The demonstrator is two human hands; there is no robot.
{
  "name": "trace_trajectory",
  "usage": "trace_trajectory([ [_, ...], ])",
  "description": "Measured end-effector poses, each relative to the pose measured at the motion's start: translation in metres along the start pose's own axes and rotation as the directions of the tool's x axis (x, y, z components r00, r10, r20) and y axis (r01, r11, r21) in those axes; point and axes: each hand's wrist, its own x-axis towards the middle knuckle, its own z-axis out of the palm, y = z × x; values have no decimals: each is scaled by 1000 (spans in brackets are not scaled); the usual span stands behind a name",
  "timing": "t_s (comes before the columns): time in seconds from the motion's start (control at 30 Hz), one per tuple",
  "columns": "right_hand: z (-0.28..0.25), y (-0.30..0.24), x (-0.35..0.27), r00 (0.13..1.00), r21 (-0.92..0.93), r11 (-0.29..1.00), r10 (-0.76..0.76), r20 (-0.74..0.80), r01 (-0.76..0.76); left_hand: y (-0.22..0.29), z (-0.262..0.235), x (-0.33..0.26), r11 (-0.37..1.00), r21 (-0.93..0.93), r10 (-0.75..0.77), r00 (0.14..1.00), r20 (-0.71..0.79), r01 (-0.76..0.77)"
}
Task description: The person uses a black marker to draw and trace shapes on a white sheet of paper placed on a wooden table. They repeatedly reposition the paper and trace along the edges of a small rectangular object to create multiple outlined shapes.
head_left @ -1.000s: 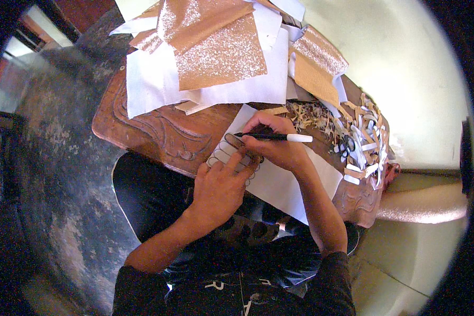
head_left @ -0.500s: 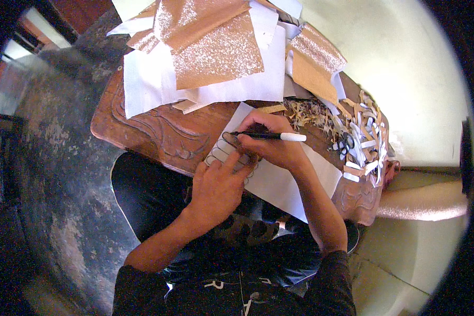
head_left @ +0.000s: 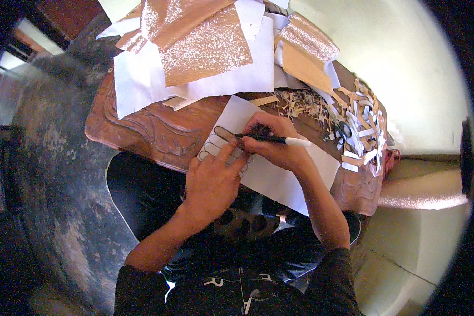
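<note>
A white sheet (head_left: 276, 184) lies slantwise across the near edge of a carved wooden table, with several long round-ended outlines drawn on it. Against it, the outstretched fingers of my left hand (head_left: 211, 187) press a narrow, dark-edged brownish strip (head_left: 226, 132) with a rounded end, which covers part of the sheet. My right hand (head_left: 283, 154) is closed around a black marker (head_left: 271, 139) with a white end. The marker's tip meets the strip's edge, close to my left fingertips. The strip's other end is hidden under my fingers.
Glittery copper and white sheets (head_left: 205, 52) are heaped at the table's (head_left: 137, 124) far side. Thin shavings (head_left: 303, 105), many cut strips (head_left: 364, 126) and black-handled scissors (head_left: 343, 132) lie to the right. A glittery roll (head_left: 424, 192) sits beyond the right edge.
The marker tip has moved along the strip, from near its rounded far end toward my left fingertips, so more of the strip shows. The whole view has shifted slightly.
</note>
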Motion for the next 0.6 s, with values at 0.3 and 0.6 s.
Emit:
trace_trajectory([
  [0.3,-6,7,-28,995,-121,993,-24,-102,11,2,-1,3,1000,-15,20,1000,-6,-20],
  [0.6,-5,11,-48,988,-10,998,61,-140,-63,3,0,3,1000,-9,14,1000,-26,-15],
])
